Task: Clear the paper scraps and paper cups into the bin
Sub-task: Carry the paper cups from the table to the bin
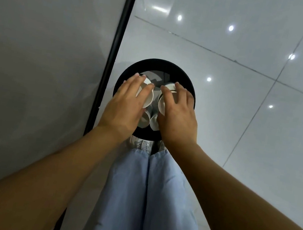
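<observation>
Glossy white tile floor point(231, 88) fills the right of the frame with ceiling-light glare; grey wall panel point(39, 36) with a black vertical strip point(116, 44) at left. Light blue trousers point(145, 194) at bottom centre. Round black bin point(160, 64) sits mid-frame beside the strip, its mouth largely covered by both hands. Left hand point(126, 106) grasps white paper cups point(146, 98) over the opening, fingers wrapped across them. Right hand point(178, 115) grasps another set of cups point(162, 104), palm down. Both forearms reach straight out from the bottom corners.
</observation>
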